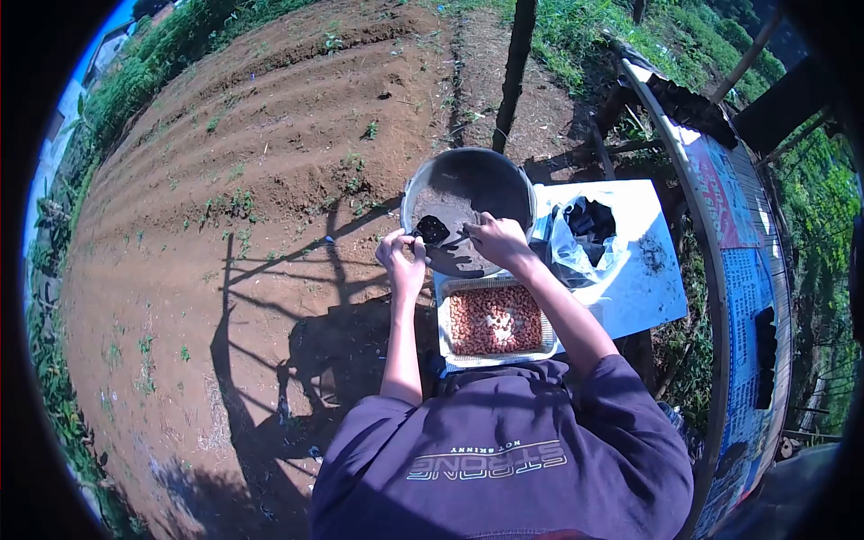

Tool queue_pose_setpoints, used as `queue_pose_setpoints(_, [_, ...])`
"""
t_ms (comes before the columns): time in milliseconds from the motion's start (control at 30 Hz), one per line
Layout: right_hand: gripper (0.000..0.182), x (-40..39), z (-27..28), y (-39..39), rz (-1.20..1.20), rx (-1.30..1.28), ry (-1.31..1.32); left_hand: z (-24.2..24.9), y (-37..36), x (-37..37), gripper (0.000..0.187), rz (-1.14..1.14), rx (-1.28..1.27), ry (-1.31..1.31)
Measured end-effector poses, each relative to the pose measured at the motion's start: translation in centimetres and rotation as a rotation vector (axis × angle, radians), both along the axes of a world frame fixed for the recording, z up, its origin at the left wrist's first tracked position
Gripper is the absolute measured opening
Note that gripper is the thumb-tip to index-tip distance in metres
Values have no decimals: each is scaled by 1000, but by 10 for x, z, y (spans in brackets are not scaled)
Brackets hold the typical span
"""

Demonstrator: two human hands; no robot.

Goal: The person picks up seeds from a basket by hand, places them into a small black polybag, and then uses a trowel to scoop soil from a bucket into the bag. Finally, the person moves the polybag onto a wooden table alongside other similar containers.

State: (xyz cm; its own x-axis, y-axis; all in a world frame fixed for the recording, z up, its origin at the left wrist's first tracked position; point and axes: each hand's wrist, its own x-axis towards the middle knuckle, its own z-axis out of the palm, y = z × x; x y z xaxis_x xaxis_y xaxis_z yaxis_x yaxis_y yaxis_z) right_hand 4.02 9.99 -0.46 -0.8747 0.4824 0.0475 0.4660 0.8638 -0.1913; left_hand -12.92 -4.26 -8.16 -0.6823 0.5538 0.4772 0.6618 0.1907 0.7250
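Note:
My left hand (402, 258) is closed on the edge of a small black plastic planting bag (432, 229), held open-mouthed over the left side of a grey basin (409, 200). Dark soil (454, 203) lies inside the basin. Over its right side, my right hand (500, 241) reaches in with curled fingers, close to the soil. What those fingers hold, if anything, is too small to make out. Just below the basin, a white plastic basket (444, 335) contains reddish-brown peanut-like seeds (477, 324), with a paler patch in the middle.
A clear plastic bag (576, 270) full of black plastic pieces (589, 225) sits on a white tabletop (643, 288) to the right. A dark post (516, 72) rises behind the basin. Ridged bare soil (270, 117) stretches left; a banner-covered structure (747, 297) borders the right.

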Motion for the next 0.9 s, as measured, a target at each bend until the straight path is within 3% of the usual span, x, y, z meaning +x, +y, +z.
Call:
queue_pose_setpoints(167, [25,-10,-26,-8,33,208,179,-8,5,-1,16,-10,49,67])
queue_pose_setpoints(400, [21,2,-22,10,7,228,-34,-18,19,5,16,32,13,72])
queue_pose_setpoints(433, [24,0,-18,11,-41,162,-165,-18,21,7,16,46,-2,85])
queue_pose_setpoints(533, [26,5,-22,19,-20,315,-158,-14,24,12,17,63,-21,105])
queue_pose_setpoints(700, [25,10,-12,37,-139,233,-244,-16,28,12,15,1,-17,21])
queue_pose_setpoints(833, [28,19,-4,34,-242,63,-64,-16,29,8,16,9,6,3])
queue_pose_setpoints(900, [29,23,1,21,-181,24,-26,-16,29,7,16,25,3,25])
